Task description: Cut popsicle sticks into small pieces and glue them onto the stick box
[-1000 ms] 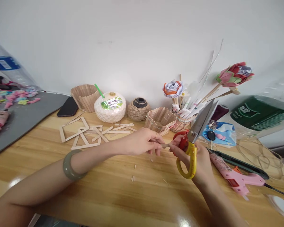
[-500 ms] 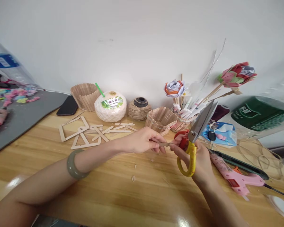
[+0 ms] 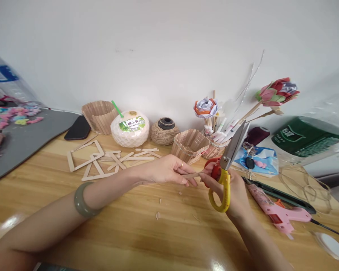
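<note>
Between the fingertips of both hands a short wooden craft stick (image 3: 191,175) is held level above the table. My left hand (image 3: 169,170) closes on its left end. My right hand (image 3: 236,192) pinches the other end with thumb and finger, and also carries scissors (image 3: 225,181) with red and yellow handles. The scissor blades point up and away, pressed together, clear of the stick. Small wood chips (image 3: 157,215) lie below the hands. Several loose craft sticks (image 3: 92,176), some joined into frames, lie to the left of my hands.
Along the wall stand a craft-stick cup (image 3: 100,116), a wrapped coconut (image 3: 130,130), a twine spool (image 3: 164,132), and a second stick cup (image 3: 190,145). Paper flowers (image 3: 278,92) rise behind. A pink glue gun (image 3: 284,214) and a green-handled cutter (image 3: 282,195) lie right; a phone (image 3: 77,128) lies left.
The view has shifted slightly, moving everything a little left. The left fingers have changed position on the stick, and more of it shows between the hands. The scissors remain in the right hand.
</note>
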`<control>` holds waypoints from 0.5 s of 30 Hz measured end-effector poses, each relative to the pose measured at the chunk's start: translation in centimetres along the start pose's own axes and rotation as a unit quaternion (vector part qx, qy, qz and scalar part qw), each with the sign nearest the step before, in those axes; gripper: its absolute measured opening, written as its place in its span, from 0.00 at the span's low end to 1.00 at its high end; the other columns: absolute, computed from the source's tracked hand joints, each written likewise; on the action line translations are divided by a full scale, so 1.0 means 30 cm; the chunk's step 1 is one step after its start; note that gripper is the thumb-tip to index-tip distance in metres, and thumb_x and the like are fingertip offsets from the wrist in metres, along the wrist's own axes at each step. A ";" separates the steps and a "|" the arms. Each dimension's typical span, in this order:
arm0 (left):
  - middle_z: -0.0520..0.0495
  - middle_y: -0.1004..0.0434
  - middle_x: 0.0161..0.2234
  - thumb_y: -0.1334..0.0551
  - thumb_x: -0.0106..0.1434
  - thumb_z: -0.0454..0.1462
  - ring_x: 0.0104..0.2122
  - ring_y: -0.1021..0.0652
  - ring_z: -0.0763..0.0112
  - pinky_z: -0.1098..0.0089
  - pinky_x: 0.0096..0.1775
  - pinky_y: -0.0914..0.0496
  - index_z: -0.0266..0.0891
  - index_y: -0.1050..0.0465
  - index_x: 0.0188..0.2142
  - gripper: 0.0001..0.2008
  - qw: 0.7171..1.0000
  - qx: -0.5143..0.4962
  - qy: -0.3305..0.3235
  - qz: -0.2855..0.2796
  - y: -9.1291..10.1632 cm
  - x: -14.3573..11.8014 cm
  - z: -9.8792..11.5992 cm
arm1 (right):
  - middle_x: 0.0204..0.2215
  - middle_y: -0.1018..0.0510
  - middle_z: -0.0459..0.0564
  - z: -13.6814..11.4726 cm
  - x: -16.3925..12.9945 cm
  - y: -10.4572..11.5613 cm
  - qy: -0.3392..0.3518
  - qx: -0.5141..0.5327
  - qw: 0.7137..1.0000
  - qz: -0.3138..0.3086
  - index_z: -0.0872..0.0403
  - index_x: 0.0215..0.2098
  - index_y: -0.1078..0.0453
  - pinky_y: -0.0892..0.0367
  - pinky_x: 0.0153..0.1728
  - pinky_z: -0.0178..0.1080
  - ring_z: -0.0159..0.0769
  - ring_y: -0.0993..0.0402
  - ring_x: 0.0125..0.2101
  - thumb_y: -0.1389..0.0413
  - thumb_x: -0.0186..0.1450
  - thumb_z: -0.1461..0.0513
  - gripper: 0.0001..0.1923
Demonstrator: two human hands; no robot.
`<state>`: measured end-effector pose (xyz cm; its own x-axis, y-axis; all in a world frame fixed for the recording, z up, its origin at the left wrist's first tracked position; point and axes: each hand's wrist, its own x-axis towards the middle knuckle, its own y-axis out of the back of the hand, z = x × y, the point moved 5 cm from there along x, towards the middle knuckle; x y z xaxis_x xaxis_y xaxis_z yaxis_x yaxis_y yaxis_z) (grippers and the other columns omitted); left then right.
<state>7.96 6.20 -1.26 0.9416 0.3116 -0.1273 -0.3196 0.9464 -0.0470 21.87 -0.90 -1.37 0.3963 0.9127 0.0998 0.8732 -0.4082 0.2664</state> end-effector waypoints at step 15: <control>0.50 0.24 0.24 0.45 0.59 0.32 0.24 0.27 0.74 0.73 0.30 0.32 0.36 0.27 0.28 0.08 0.996 0.054 0.047 0.051 -0.017 0.009 -0.047 | 0.23 0.27 0.46 -0.017 -0.002 0.002 0.007 -0.010 1.000 -0.011 0.54 0.26 0.34 0.34 0.23 0.35 0.34 0.30 0.23 0.33 0.45 0.50 0.20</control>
<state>8.23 5.69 -2.68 0.8890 0.4024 -0.2185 -0.3955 0.9153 0.0762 21.75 -0.97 -0.86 0.3718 0.9220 0.1076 0.8762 -0.3869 0.2874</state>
